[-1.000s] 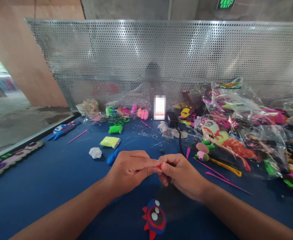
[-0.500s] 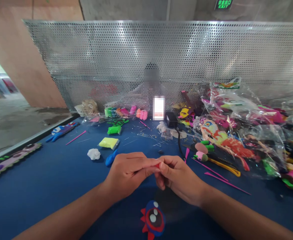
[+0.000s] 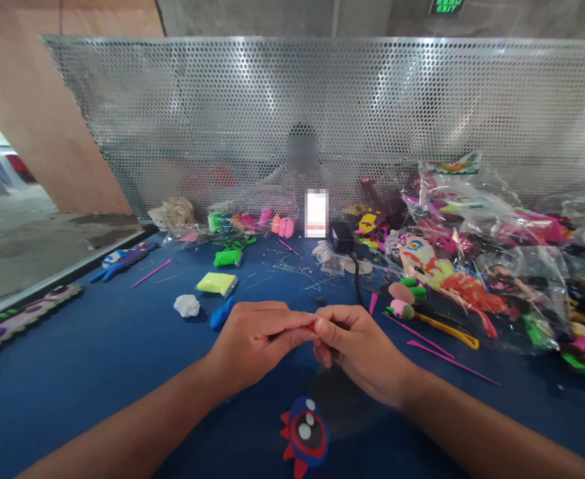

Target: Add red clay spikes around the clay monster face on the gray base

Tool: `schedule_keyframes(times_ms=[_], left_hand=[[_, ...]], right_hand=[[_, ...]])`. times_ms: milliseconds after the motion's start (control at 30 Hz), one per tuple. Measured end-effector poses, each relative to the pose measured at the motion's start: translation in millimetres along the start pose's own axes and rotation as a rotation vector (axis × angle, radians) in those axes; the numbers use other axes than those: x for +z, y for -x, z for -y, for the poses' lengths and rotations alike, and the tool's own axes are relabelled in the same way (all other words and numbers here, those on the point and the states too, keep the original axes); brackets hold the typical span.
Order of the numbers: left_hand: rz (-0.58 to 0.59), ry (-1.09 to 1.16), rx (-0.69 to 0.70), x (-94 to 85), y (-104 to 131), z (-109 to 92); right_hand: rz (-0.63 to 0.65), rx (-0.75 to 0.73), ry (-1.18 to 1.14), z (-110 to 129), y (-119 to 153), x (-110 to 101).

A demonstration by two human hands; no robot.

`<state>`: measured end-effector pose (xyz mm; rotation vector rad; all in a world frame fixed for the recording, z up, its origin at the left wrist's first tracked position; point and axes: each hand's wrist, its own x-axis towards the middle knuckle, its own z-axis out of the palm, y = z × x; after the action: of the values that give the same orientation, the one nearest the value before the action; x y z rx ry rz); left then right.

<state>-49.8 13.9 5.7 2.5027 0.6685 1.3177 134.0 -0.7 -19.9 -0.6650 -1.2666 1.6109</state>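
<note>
Between the fingertips of both hands is a small red piece of clay (image 3: 313,326), mostly covered by the fingers. My left hand (image 3: 265,339) pinches it from the left, and my right hand (image 3: 349,342) holds it from the right with thumb and forefinger. Below them on the blue table lies a blue clay figure (image 3: 306,432) with a red-rimmed eye and red spikes. A lump of blue clay (image 3: 222,313) touches or sits just behind my left hand. White clay (image 3: 187,306) and a yellow clay packet (image 3: 217,284) rest farther left.
Pink tools (image 3: 454,362) and a yellow-handled tool (image 3: 449,329) lie right. Plastic bags of clay pieces (image 3: 476,259) crowd the right side. A black adapter (image 3: 342,236) and lit phone (image 3: 317,214) stand before a perforated metal screen (image 3: 197,106). Decorated strips lie left.
The red piece is now more covered by the fingers, which have shifted slightly against each other. Both hands stay together in nearly the same place.
</note>
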Motion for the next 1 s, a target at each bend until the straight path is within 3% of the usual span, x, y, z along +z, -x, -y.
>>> schedule_keyframes(times_ms=[267,567,767,1000], left_hand=[[0.048,-0.164,0.101,-3.1,0.3,4.0],[-0.002,-0.177,0.064,-3.2,-0.6,3.6],[-0.017,-0.155,0.003,-3.3,-1.7,3.9],[-0.001,-0.100,0.046,-4.1,-2.2,4.0]], right_hand=[[-0.013,0.008,0.076,2.3,-0.1,-0.6],[-0.065,-0.068,0.268,4.8,-2.2,-2.1],[-0.069,-0.041,0.174,3.2,-1.7,-3.1],[-0.023,0.010,0.064,5.1,-1.4,-4.2]])
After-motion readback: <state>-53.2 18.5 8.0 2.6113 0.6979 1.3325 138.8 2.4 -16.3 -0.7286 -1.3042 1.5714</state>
